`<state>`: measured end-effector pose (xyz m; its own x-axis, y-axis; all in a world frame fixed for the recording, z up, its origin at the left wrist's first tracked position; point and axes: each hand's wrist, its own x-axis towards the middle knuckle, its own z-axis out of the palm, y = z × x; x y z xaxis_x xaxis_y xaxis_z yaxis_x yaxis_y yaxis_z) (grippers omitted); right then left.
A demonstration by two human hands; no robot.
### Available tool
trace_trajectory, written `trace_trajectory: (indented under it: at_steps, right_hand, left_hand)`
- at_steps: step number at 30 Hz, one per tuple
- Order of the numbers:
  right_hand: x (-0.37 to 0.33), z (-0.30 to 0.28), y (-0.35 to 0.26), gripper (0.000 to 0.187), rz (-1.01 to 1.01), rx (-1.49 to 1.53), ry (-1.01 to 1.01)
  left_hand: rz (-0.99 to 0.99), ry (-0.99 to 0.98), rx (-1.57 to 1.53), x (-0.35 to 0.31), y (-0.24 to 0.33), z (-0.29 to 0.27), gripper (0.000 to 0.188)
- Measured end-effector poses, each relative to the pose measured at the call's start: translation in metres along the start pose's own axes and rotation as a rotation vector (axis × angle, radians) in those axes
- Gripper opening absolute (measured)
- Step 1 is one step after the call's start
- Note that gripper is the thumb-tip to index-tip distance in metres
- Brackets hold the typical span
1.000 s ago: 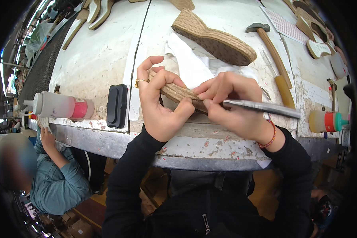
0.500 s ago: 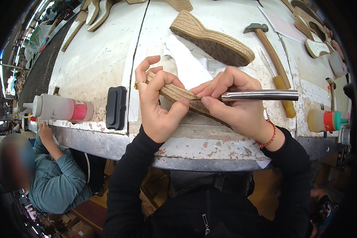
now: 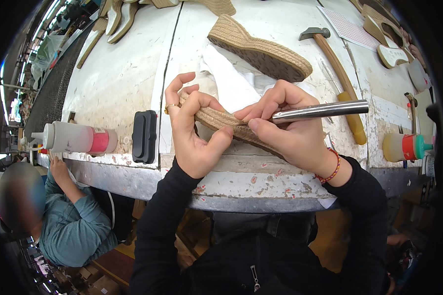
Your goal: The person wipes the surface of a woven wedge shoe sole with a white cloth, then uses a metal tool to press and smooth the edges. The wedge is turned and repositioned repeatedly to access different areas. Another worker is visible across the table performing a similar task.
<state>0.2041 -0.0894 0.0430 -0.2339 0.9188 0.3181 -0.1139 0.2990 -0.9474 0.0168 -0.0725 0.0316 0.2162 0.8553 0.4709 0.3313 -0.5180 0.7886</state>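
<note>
My left hand (image 3: 198, 142) is closed around a braided, rope-covered wedge sole (image 3: 216, 118), with the thumb and index finger pinching its near part. The sole lies aslant between both hands over the table's front edge. In my right hand (image 3: 300, 135) is a slim tool with a shiny metal cylinder handle (image 3: 325, 111), held like a pen. Its thin tip touches the braided side near my left thumb; my fingers partly hide the tip, so its kind cannot be made out. Just beyond my hands lies a white cloth (image 3: 231, 78).
Beyond the cloth rests another rope-covered wedge sole (image 3: 261, 51). On the right lie a hammer (image 3: 335, 59), a wooden-handled pointed tool (image 3: 354, 123) and a green-capped bottle (image 3: 403, 147). On the left are a squeeze bottle (image 3: 79, 138) and a black case (image 3: 144, 136). A co-worker (image 3: 76, 221) sits at left.
The metal handle's outer end has tilted upward, away from me, while its tip stays at the braid. My left hand keeps nearly the same hold on the sole.
</note>
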Motion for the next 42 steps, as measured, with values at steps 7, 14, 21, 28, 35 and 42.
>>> trace_trajectory:
  at_steps: [7,14,21,28,35,42]
  right_hand:
    - [-0.001,-0.001,0.001,0.018,-0.093,-0.094,-0.031]
    - [-0.004,0.007,0.001,0.021,-0.368,-0.405,-0.052]
    - [-0.002,0.0,0.003,0.02,-0.131,-0.037,-0.022]
    - [-0.001,0.003,0.0,0.019,-0.068,-0.043,0.018]
    - [-0.001,0.007,0.0,0.019,-0.212,-0.259,0.001]
    - [-0.002,0.002,0.004,0.02,-0.202,-0.048,0.006]
  left_hand:
    - [0.011,0.007,-0.005,0.0,0.0,0.002,0.023]
    - [0.0,0.012,-0.011,-0.002,0.0,0.001,0.022]
    - [-0.002,0.026,0.011,-0.001,-0.002,0.003,0.02]
    - [-0.004,0.008,0.025,-0.001,0.0,0.002,0.021]
    - [-0.026,0.0,-0.042,-0.002,0.001,0.002,0.022]
    - [-0.018,0.018,-0.004,0.0,0.004,0.003,0.022]
